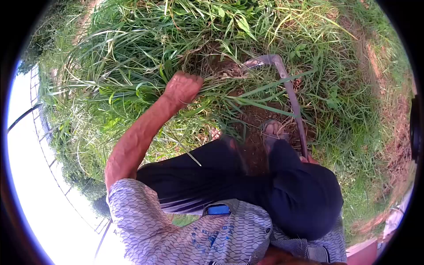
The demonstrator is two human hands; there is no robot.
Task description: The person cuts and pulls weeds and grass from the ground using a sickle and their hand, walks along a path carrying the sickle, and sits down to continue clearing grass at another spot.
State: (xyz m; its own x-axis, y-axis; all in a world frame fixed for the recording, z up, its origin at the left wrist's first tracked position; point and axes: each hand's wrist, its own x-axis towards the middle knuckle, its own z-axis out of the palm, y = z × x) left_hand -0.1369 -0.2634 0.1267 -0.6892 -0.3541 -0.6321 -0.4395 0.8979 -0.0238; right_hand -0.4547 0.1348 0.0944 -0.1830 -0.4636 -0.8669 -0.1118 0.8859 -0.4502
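My left hand (184, 86) is closed in a fist around a bunch of long green grass (145, 84), whose blades fan out to the left. My right hand (311, 160) shows only in part beyond my knee, closed around the lower end of a long, thin handle. That handle belongs to a hoe-like tool (291, 95) with a sharply bent head. Its blade (256, 62) points left, low among the grass and bare soil, to the right of my left fist. Whether the blade touches the soil I cannot tell.
My sandalled foot (274, 129) rests on a patch of brown soil (256, 154) between my bent knees in dark trousers (304, 198). Thick grass and weeds (344, 97) surround me. A dry, straw-strewn strip (399, 137) runs along the right. A fence (44, 141) stands at the far left.
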